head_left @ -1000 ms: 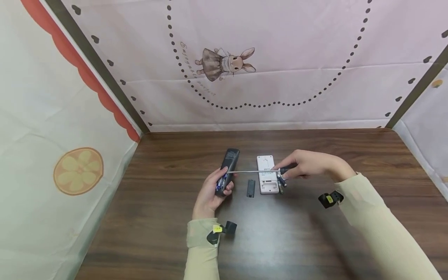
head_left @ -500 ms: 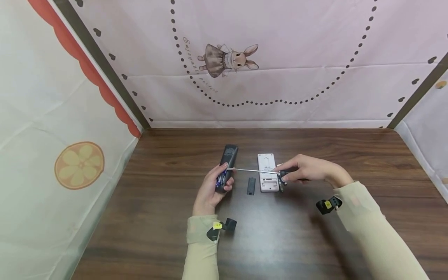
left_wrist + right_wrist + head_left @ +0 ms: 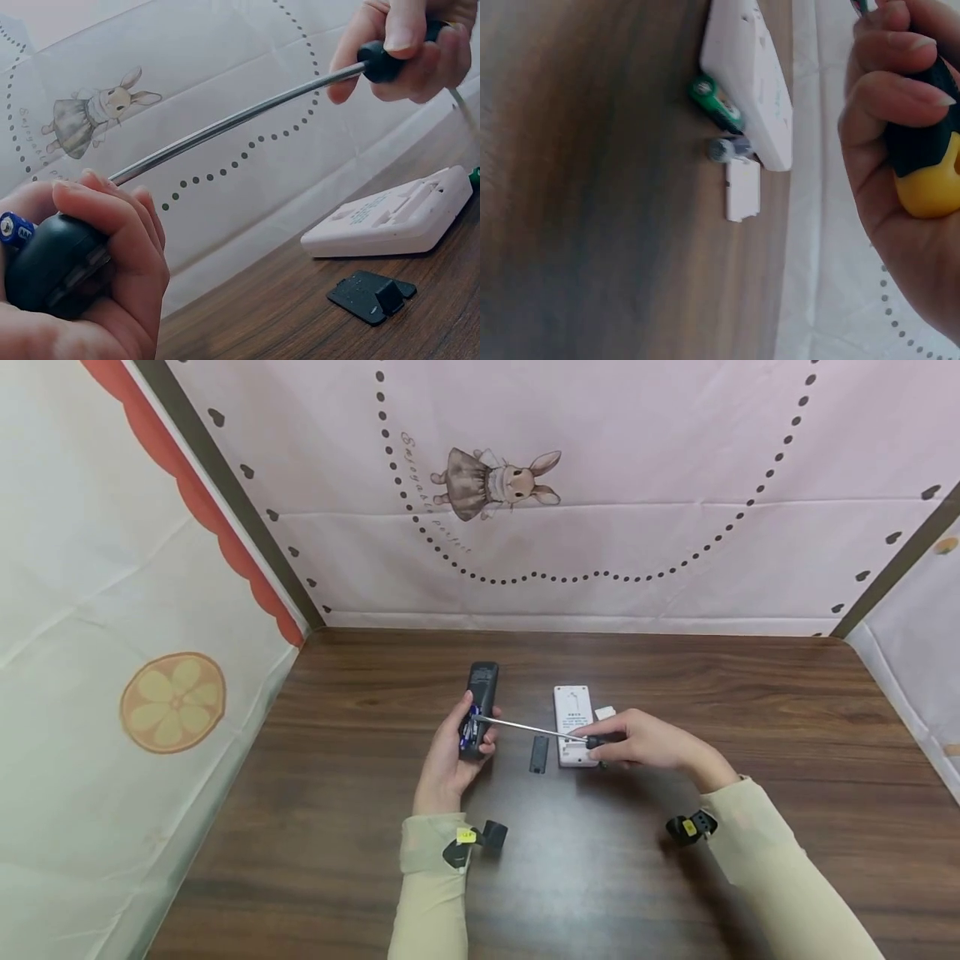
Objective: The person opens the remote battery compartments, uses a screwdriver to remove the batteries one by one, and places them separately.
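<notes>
My left hand [image 3: 446, 768] grips a black remote control [image 3: 482, 681], back side up, with its battery compartment uncovered. Blue batteries [image 3: 15, 229] show inside it. A screwdriver [image 3: 247, 122] with a long metal shaft and a black-and-yellow handle [image 3: 928, 171] is held in my right hand [image 3: 648, 743]. Its tip reaches the remote's battery compartment; in the left wrist view the left fingers hide the tip. Below the shaft, a white remote control [image 3: 572, 706] lies back up on the table, its battery slot bare. The black battery cover [image 3: 538, 755] lies between the two remotes.
Beside the white remote lie a green battery [image 3: 716, 103], a grey battery [image 3: 727, 148] and a small white cover [image 3: 742, 189]. The wooden table [image 3: 337, 827] ends at a printed cloth backdrop [image 3: 637, 460], with another cloth wall [image 3: 67, 610] on the left.
The right hand has come left and slightly down with the screwdriver, now overlapping the white remote, and the small white cover shows. The black remote has turned more upright in the head view.
</notes>
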Tool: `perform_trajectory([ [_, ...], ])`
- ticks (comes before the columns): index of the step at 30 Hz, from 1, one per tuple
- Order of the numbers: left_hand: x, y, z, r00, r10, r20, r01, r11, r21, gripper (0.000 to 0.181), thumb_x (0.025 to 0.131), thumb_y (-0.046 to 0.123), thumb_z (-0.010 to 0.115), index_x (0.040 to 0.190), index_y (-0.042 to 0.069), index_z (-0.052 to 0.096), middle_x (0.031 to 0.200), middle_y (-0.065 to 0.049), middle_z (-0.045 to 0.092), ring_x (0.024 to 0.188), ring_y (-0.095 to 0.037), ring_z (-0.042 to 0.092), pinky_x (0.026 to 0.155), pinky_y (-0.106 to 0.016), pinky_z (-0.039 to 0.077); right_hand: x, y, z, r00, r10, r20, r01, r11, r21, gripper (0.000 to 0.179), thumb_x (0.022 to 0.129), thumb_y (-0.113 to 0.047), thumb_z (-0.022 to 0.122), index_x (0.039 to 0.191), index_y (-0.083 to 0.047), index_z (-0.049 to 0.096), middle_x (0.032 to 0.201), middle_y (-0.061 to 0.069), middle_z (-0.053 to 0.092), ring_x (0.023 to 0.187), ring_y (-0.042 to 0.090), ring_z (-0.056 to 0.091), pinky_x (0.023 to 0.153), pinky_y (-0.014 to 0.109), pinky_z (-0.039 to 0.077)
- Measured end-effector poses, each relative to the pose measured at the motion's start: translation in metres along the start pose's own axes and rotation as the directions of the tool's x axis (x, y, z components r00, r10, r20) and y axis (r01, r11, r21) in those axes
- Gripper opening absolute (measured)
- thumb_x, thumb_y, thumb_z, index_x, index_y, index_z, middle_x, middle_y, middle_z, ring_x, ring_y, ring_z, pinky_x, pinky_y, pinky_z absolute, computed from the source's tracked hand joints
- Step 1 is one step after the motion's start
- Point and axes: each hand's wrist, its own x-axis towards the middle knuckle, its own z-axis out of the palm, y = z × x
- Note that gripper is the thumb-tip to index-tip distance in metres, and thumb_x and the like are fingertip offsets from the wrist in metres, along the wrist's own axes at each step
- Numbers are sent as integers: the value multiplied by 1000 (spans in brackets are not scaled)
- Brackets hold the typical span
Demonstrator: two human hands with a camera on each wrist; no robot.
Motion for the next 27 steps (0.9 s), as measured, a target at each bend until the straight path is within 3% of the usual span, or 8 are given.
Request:
perform_trajectory([
  [5, 1, 0, -1, 1000, -13, -10, 12, 1000, -17, 53, 89, 39, 51, 133, 16, 34, 107, -10, 48, 59, -11, 47, 46, -15, 37, -1, 6, 8, 999, -2, -35, 3, 999, 34, 38, 82, -31, 63, 118, -20, 59, 52, 0, 46, 40, 12, 39, 36, 26, 36],
  [15, 7, -1, 0, 994, -16, -113, 15, 1000, -9, 46, 90, 32, 49, 130, 14, 35, 107, -13, 48, 63, -14, 48, 49, -17, 40, -3, 11, 19, 992, 20, -127, -11, 997, 76, 33, 84, -32, 62, 114, -18, 58, 56, 3, 49, 44, 14, 44, 40, 36, 44],
  [21, 7, -4, 0, 988, 31, -153, -19, 997, 81, 42, 89, 21, 51, 129, 17, 40, 124, -21, 44, 70, -17, 51, 56, -22, 45, -5, 14, 27, 985, 23, -169, -3, 993, 117, 26, 85, -29, 60, 108, -16, 58, 59, 6, 49, 44, 17, 45, 39, 37, 44],
  [27, 9, -7, 1, 984, 79, -161, -49, 982, 182, 44, 88, 15, 53, 130, 15, 39, 125, -22, 44, 75, -19, 54, 66, -25, 46, -9, 15, 33, 975, 52, -216, -13, 984, 178, 23, 87, -21, 58, 108, -11, 56, 60, 7, 50, 45, 18, 45, 41, 38, 44],
])
